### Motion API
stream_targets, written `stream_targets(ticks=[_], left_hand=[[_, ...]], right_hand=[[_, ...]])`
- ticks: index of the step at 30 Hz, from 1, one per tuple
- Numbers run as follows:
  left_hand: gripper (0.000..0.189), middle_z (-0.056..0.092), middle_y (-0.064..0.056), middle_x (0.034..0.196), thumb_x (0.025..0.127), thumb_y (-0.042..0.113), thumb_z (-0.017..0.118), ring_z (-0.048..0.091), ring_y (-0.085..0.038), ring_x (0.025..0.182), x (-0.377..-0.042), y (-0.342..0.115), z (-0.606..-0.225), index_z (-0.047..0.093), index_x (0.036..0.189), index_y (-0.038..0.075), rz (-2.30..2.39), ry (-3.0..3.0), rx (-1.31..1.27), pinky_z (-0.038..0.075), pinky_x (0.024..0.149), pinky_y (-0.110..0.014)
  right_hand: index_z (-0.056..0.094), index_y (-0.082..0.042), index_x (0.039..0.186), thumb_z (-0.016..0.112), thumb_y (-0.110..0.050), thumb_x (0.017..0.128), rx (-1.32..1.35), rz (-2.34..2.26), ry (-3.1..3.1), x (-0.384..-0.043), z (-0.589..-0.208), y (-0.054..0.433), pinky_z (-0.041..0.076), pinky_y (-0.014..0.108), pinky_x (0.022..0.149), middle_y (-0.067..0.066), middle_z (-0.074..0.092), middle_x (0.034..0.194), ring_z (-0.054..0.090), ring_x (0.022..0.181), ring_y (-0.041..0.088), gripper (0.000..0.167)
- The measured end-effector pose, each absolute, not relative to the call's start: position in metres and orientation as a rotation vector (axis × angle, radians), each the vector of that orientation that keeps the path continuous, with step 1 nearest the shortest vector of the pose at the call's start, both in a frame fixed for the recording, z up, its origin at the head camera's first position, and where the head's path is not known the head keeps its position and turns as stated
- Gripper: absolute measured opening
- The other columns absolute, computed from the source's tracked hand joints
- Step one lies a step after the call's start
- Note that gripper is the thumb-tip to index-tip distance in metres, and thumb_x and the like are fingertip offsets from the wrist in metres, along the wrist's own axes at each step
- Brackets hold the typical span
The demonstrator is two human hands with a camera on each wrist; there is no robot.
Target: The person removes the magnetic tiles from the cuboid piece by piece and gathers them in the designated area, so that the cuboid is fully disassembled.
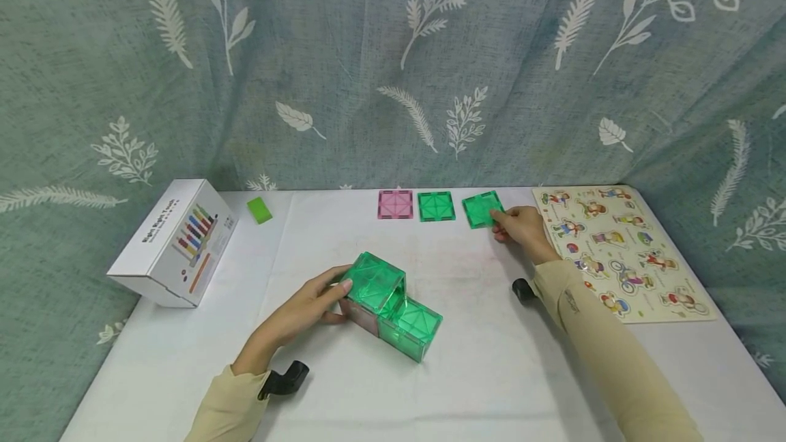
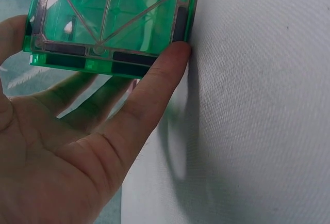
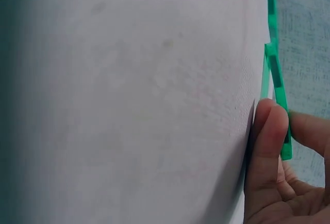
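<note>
My left hand (image 1: 314, 300) holds a step-shaped block (image 1: 374, 285) built of green and pink see-through magnetic tiles, its taller part at the left end. In the left wrist view, fingers and thumb (image 2: 170, 61) spread round the end of that block (image 2: 108, 17). At the back of the table my right hand (image 1: 522, 229) pinches the near right corner of a single green magnetic tile (image 1: 480, 209). Seen edge-on in the right wrist view, this tile (image 3: 279, 84) is tilted a little, with thumb and fingers on either side of it.
A flat green tile (image 1: 437, 207) and a pink tile (image 1: 395, 204) lie in a row left of the pinched one. Further left are a small lime-green piece (image 1: 259, 210) and a white box (image 1: 178, 244). A picture puzzle board (image 1: 620, 251) lies at the right.
</note>
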State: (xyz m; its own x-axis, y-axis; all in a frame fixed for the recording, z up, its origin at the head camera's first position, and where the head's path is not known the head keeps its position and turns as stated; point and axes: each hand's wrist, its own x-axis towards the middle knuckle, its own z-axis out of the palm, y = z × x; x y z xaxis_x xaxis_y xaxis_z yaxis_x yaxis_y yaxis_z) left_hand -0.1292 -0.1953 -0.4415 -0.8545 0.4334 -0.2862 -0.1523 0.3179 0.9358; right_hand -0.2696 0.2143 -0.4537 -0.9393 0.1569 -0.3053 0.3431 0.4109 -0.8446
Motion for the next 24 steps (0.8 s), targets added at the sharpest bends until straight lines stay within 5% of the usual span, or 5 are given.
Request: stream_targets(ticks=[15, 24], left_hand=[[0.057, 0.038, -0.027, 0.154, 0.108, 0.039, 0.043, 0.047, -0.043, 0.137, -0.129, -0.194, -0.443, 0.031, 0.157, 0.013, 1.574, 2.090, 0.273, 0.059, 0.094, -0.043], [0.057, 0.038, -0.027, 0.152, 0.108, 0.040, 0.043, 0.049, -0.043, 0.135, -0.130, -0.194, -0.443, 0.031, 0.157, 0.012, 1.570, 2.110, 0.266, 0.059, 0.093, -0.043]], right_hand=[[0.067, 0.000, 0.097, 0.063, -0.039, 0.098, 0.441, -1.459, 2.535, -0.280, -0.458, 0.214, 0.055, 0.021, 0.053, -0.007, 0.061, 0.059, 0.059, 0.048, 0.003, 0.040], [0.067, 0.000, 0.099, 0.061, -0.047, 0.098, 0.356, -1.345, 2.586, -0.283, -0.455, 0.215, 0.055, 0.023, 0.054, -0.004, 0.062, 0.062, 0.061, 0.049, 0.006, 0.048]])
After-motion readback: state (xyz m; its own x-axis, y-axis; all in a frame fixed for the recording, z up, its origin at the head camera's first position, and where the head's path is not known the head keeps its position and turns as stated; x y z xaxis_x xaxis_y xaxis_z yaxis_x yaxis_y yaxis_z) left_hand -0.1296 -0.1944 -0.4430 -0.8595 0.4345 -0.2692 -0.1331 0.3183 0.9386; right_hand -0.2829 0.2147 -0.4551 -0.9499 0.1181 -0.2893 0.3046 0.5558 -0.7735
